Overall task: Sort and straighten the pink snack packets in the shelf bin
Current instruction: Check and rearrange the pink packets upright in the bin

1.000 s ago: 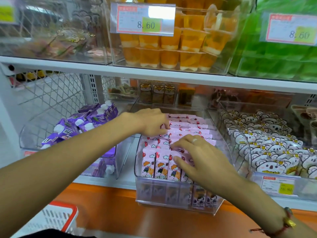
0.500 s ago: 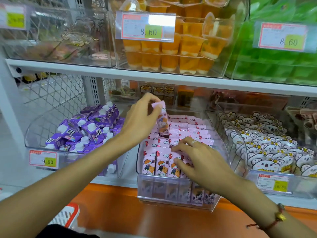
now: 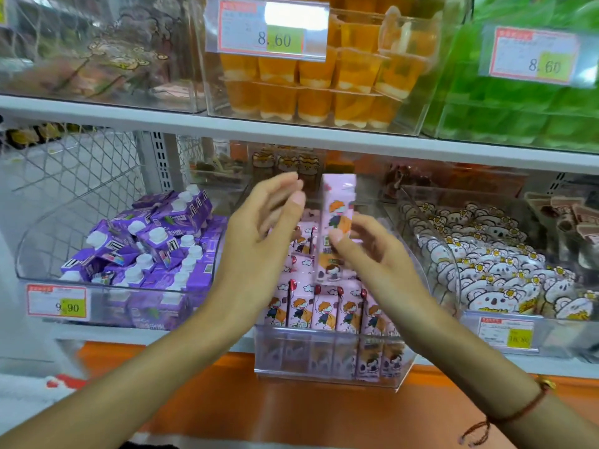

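Observation:
A clear plastic bin point(image 3: 327, 358) on the lower shelf holds rows of pink snack packets point(image 3: 311, 307) with a cartoon child on them. Those in the front row stand upright. One pink packet point(image 3: 338, 205) is upright in the air above the bin. My right hand point(image 3: 372, 254) pinches its lower half between thumb and fingers. My left hand point(image 3: 259, 234) hovers just left of that packet with its fingers straight and holds nothing. The middle rows of the bin are hidden behind both hands.
A bin of purple cartons point(image 3: 146, 251) stands to the left, and a bin of koala packets point(image 3: 492, 273) to the right. Orange jelly cups point(image 3: 324, 82) and green packs point(image 3: 518, 102) fill the shelf above. An orange ledge point(image 3: 227, 400) runs below, with a red-rimmed basket point(image 3: 61, 382) at lower left.
My left hand lifted one pink packet out of the bin and let it go. My right hand rose off the packets and took hold of it.

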The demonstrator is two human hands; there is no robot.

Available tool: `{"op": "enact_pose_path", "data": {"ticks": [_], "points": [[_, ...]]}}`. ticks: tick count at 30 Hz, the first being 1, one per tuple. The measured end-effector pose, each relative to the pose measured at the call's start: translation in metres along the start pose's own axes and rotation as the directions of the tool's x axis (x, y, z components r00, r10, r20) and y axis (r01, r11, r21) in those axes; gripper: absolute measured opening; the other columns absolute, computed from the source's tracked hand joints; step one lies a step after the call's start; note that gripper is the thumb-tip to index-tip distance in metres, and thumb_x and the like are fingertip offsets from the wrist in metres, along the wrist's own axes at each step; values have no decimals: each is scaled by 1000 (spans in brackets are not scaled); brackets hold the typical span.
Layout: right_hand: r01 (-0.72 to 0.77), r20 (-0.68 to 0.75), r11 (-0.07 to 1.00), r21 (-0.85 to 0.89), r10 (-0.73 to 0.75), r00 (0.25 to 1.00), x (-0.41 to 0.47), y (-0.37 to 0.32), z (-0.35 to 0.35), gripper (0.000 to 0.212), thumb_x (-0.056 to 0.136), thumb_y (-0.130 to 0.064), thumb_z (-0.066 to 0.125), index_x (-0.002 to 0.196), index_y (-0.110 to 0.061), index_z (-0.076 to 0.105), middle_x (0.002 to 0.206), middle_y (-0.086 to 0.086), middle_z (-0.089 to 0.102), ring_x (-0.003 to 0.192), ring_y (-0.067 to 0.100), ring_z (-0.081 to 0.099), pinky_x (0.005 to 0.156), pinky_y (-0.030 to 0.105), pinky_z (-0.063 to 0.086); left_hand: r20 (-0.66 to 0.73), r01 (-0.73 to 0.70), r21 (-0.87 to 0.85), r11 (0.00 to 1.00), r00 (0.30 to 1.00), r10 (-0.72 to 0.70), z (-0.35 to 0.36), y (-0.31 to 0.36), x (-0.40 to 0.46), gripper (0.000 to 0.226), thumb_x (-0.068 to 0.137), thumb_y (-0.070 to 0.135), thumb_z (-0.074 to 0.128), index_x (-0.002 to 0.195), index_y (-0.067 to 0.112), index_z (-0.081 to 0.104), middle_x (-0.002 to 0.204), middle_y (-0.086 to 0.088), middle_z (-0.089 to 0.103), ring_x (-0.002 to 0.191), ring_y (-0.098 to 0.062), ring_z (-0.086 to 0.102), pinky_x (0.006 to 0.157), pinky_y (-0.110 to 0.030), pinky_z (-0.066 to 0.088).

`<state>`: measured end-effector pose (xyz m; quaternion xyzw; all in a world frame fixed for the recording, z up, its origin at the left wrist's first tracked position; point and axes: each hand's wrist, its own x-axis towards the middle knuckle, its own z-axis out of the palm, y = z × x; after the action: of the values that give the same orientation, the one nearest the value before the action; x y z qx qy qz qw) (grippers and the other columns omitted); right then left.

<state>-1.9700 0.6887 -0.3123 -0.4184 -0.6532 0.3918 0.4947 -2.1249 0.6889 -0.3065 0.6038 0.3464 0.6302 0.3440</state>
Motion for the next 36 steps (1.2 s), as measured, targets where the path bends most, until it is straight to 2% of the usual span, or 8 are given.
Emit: {"op": "enact_pose_path", "data": {"ticks": [3,10,13,18,22,25,30,36], "points": [[-234,68,918,320,224,972,3,3,0,9,93,-24,58,99,-22,64,84,-13,72,81,2,69,64,15,52,100,-37,177,983,995,20,0,-11,-6,21,92,19,61,108,33,63,107,22,64,103,5,59,81,-13,49],[-271,77,909,317,260,963,3,12,1,18,92,-19,60,108,-10,64,82,-7,74,81,5,70,71,17,55,186,-39,253,967,983,-9,-4,-21,-11,42,74,16,81,108,32,61,102,26,61,98,2,61,76,-8,48],[-252,76,895,368,242,967,4,13,-1,7,91,-17,61,97,-14,64,83,-4,74,82,10,71,76,23,56,194,-49,230,972,981,4,-3,-24,-12,41,78,11,78,110,31,61,108,21,64,105,1,59,85,-13,50],[-230,108,855,466,203,973,8,11,-4,25,95,-16,53,119,-14,60,106,0,73,98,12,68,87,25,55,225,-49,232,971,974,-4,0,-26,-12,37,88,11,67,114,35,55,115,29,59,112,10,53,87,-5,43],[-158,-65,903,398,200,978,5,12,-2,29,88,-13,65,116,-17,59,102,2,74,90,12,71,79,24,57,270,-128,413,902,963,13,-2,-30,-12,38,93,25,60,127,37,51,126,26,56,119,6,50,101,-22,44],[-93,-193,944,315,160,968,3,10,-3,39,76,-12,77,110,-17,58,95,0,74,84,14,72,70,23,58,260,-210,502,839,962,85,-2,-29,-13,45,84,36,71,124,41,51,124,30,51,113,8,50,94,-15,42],[-103,-125,965,243,136,983,1,7,-3,34,77,-16,76,109,-18,64,97,0,73,88,15,71,79,27,58,169,-184,517,836,979,110,0,-26,-13,43,76,41,76,112,44,54,106,30,58,96,4,57,78,-15,48],[-36,-52,991,129,43,998,1,-1,-10,27,89,-19,63,116,-22,66,110,-9,70,97,5,67,79,19,54,197,-84,380,921,980,9,-5,-21,-8,39,92,17,62,124,36,49,118,27,60,111,12,54,92,-8,43]]}}
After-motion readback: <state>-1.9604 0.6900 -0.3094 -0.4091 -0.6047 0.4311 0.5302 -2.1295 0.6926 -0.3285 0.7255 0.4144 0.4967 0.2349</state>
